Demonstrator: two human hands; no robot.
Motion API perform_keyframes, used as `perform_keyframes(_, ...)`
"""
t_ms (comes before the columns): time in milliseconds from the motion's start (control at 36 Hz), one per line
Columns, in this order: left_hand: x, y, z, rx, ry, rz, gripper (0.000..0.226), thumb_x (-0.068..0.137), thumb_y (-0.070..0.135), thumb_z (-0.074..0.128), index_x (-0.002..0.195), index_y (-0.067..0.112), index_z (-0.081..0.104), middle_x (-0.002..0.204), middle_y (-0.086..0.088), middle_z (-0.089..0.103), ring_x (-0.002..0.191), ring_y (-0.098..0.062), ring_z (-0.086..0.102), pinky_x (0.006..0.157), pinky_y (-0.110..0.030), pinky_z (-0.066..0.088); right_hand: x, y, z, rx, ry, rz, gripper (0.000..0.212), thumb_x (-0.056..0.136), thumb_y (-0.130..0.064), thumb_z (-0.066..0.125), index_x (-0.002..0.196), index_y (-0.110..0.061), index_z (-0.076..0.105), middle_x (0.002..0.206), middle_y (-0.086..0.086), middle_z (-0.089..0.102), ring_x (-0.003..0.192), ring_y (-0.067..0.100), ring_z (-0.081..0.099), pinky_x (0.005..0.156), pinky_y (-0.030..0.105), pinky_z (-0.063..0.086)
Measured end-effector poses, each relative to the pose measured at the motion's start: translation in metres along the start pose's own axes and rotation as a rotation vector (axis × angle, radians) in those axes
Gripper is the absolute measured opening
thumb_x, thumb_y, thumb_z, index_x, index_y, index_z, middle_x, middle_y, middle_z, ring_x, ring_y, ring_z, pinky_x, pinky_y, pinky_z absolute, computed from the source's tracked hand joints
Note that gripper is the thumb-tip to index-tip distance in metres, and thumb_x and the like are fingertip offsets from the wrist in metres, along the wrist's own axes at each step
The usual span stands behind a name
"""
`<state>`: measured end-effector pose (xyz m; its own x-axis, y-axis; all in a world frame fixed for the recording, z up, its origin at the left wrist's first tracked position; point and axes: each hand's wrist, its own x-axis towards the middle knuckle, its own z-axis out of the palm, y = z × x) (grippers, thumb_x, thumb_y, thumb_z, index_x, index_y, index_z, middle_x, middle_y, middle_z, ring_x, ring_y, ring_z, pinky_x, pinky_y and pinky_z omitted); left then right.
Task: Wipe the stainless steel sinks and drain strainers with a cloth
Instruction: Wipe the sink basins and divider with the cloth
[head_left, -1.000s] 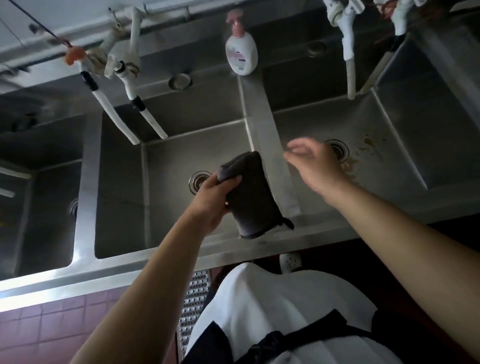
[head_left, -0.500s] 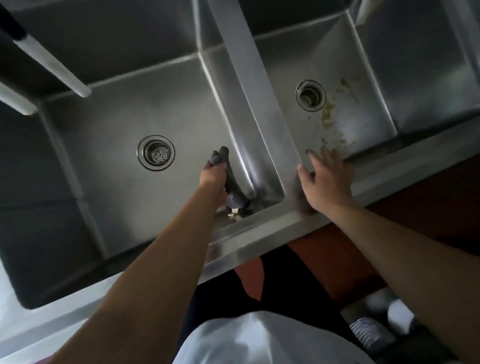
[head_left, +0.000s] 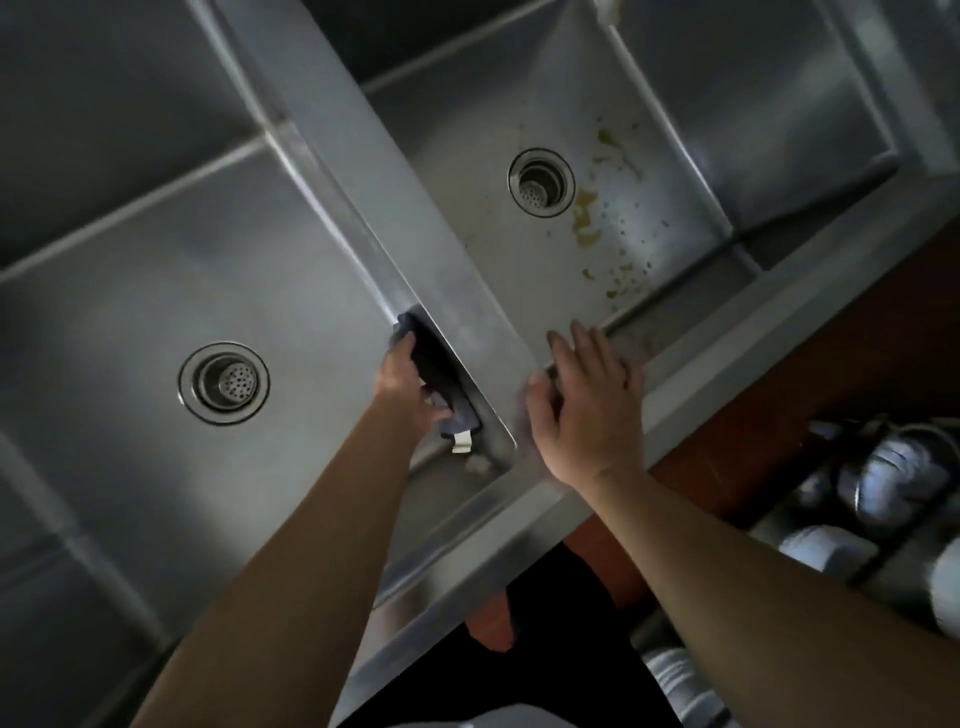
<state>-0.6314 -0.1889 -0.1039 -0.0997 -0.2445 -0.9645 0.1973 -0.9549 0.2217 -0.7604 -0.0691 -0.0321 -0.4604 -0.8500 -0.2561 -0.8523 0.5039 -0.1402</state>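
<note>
Two stainless steel basins lie side by side below me. My left hand (head_left: 402, 382) grips a dark cloth (head_left: 436, 364) and presses it against the right inner wall of the left basin (head_left: 130, 312), near its front right corner. That basin's drain strainer (head_left: 224, 383) sits left of the hand. My right hand (head_left: 587, 405) rests flat, fingers straight, on the front rim where the divider (head_left: 374, 171) meets it. The right basin (head_left: 467, 156) has a drain strainer (head_left: 541, 183) and yellowish stains (head_left: 587, 218) spread beside it.
A further steel basin (head_left: 779, 130) adjoins on the right. Under the counter at lower right, a shelf holds stacked white bowls (head_left: 826, 551) and metal cookware (head_left: 904, 467). A small pale scrap (head_left: 461, 444) lies in the left basin's front corner.
The view has dropped from the taps to the basins. My left hand carried the cloth down into the left basin and slid it along the divider wall. My right hand settled onto the front rim.
</note>
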Motion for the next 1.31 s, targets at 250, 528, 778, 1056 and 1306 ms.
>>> perform_keyframes(250,-0.071,0.006,0.001,-0.086,0.022,0.284,0.033,0.097,0.035,0.053,0.129,0.028,0.059,0.122,-0.001,0.065,0.112,-0.024,0.062,0.066,-0.038,0.056,0.003,0.002,0.002,-0.007,-0.066,-0.032,0.061,0.098,-0.048,0.019,0.144,-0.018,0.045,0.155,0.009,0.041,0.146,0.028,0.031,0.111,0.052,0.029)
perform_keyframes(528,-0.126,-0.008,0.012,-0.098,0.029,0.458,0.015,0.097,0.028,0.055,0.103,0.032,0.068,0.094,0.011,0.075,0.103,-0.019,0.067,0.054,-0.035,0.057,0.001,0.005,0.002,0.101,-0.004,-0.088,0.054,0.097,-0.041,0.03,0.141,-0.018,0.049,0.151,0.006,0.047,0.14,0.028,0.04,0.105,0.05,0.034)
perform_keyframes(778,-0.2,-0.03,0.039,0.035,0.067,0.576,0.025,0.097,0.035,0.053,0.12,0.026,0.06,0.116,-0.011,0.066,0.108,-0.033,0.063,0.084,-0.062,0.054,-0.004,0.031,-0.043,0.743,-0.104,-0.146,0.062,0.095,-0.048,0.034,0.151,-0.022,0.037,0.161,0.004,0.031,0.149,0.023,0.025,0.118,0.049,0.023)
perform_keyframes(1056,-0.263,-0.084,0.119,0.29,0.026,0.776,0.046,0.091,0.049,0.051,0.136,0.041,0.053,0.131,0.002,0.063,0.119,-0.02,0.061,0.096,-0.049,0.052,-0.011,0.067,-0.135,1.385,-0.625,-0.566,0.094,0.083,0.012,0.065,0.156,-0.029,0.022,0.151,-0.018,0.043,0.137,-0.001,0.042,0.104,0.026,0.047)
perform_keyframes(1306,-0.253,-0.039,0.098,0.485,-0.032,0.705,0.035,0.103,0.036,0.044,0.117,0.016,0.069,0.11,-0.009,0.073,0.102,-0.028,0.069,0.086,-0.039,0.057,0.03,0.088,-0.12,1.661,-0.687,0.148,0.021,0.097,-0.018,0.058,0.116,-0.022,0.065,0.111,0.005,0.074,0.1,0.023,0.072,0.077,0.039,0.057)
